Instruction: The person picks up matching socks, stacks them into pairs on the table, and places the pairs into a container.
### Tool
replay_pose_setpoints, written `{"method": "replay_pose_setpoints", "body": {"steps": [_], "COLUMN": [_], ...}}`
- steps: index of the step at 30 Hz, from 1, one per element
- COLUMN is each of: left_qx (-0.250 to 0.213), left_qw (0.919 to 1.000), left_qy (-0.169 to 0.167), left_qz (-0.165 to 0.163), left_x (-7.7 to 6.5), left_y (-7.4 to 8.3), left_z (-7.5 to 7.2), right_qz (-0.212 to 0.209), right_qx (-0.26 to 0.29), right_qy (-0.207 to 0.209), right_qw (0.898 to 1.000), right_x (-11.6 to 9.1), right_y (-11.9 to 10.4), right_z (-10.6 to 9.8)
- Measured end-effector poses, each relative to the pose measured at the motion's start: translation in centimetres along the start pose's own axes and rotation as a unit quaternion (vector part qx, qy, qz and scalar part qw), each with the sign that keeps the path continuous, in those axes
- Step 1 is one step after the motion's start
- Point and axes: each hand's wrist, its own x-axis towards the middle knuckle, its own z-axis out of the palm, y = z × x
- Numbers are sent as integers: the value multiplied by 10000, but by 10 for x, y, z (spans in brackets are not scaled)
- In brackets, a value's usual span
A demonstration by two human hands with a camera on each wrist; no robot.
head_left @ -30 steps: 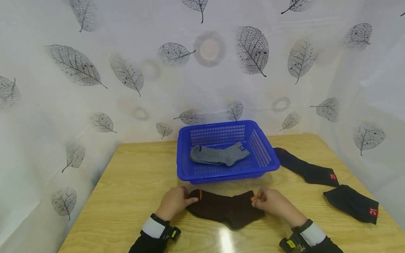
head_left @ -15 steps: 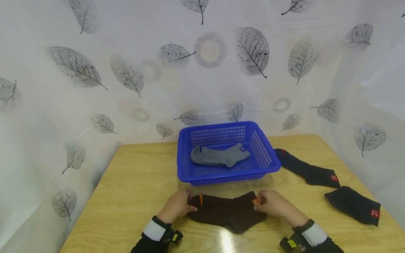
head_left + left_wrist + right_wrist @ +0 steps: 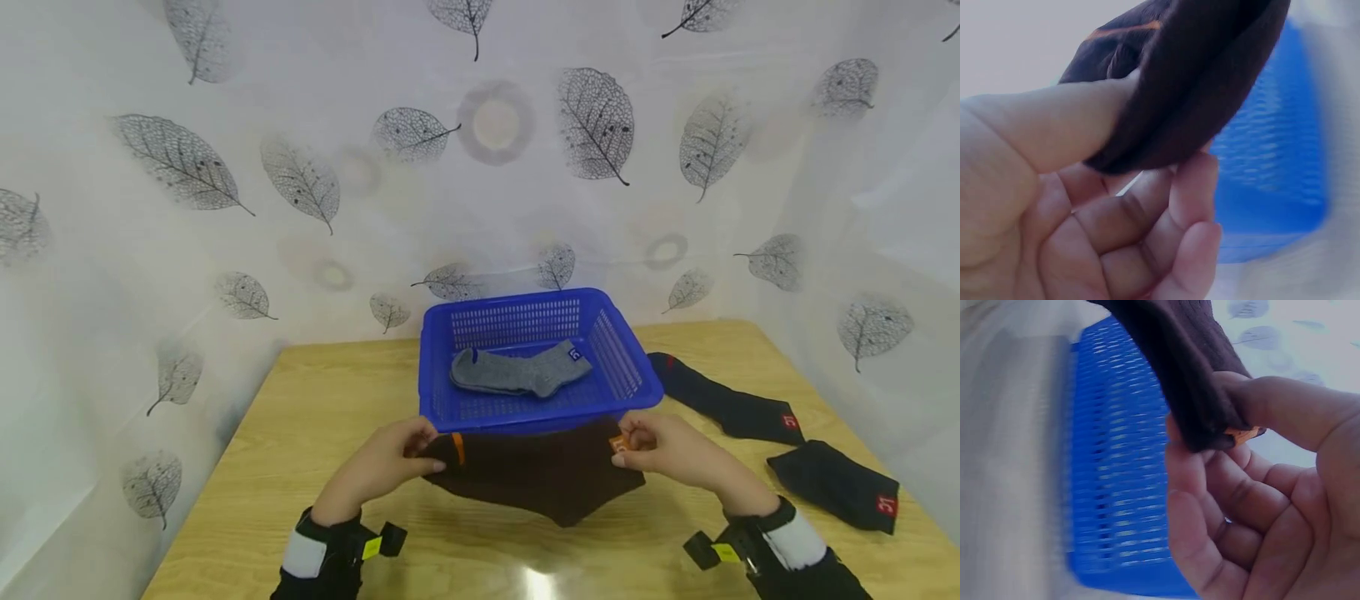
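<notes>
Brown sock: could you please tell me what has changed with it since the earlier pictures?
The brown sock was lifted off the table, up and towards the basket; its top edge now overlaps the basket's front rim in the head view. The left hand and right hand rose with it, still pinching its ends. Basket, grey socks and black socks stayed.

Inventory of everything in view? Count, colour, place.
brown sock: 1 or a pair, unclear; brown; between both hands
basket: 1, blue, on table
grey sock: count unclear, grey, in basket
dark socks: 2, near-black, right of basket
table: 1, pale wood, under basket
backdrop: 1, white, leaf-printed, behind table
wrist cameras: 2, black, one per wrist
sleeves: 2, black, bottom edge of head view
left hand: 1, bare, on brown sock's striped end
right hand: 1, bare, on its tagged end
</notes>
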Motion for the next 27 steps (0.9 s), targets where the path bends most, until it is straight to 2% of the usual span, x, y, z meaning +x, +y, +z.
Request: {"method": "replay_pose_setpoints", "body": {"steps": [3, 7, 9, 14, 18, 21, 23, 25, 27], "left_qx": [105, 101, -68, -353, -592, -1076, -1373, -1450, -1290], "left_qw": [9992, 9958, 9938, 9852, 9782, 9705, 9626, 9552, 9498], "left_qy": [381, 906, 1112, 1678, 1978, 2126, 2274, 2467, 2656], "left_qz": [67, 11, -51, -66, -197, -377, -529, -758, -1038], "left_x": [1, 14, 24, 53, 80, 104, 122, 140, 155], "left_y": [10, 25, 32, 43, 45, 39, 31, 23, 13], "left_z": [-15, -33, -43, -69, -85, -88, -84, -76, -67], "right_qz": [-82, 126, 212, 36, 92, 299, 460, 630, 786], "right_qx": [-179, -404, -349, -231, -256, -203, -103, -55, -43], "right_qy": [245, 760, 1002, 1523, 1738, 1823, 1884, 1942, 2016], "right_qw": [9995, 9962, 9941, 9881, 9844, 9826, 9810, 9789, 9763], "right_x": [5, 16, 23, 48, 75, 98, 114, 129, 144], "right_y": [-16, -37, -47, -64, -71, -69, -62, -52, -38], "right_z": [-13, -33, -44, -72, -92, -102, -106, -107, -103]}}
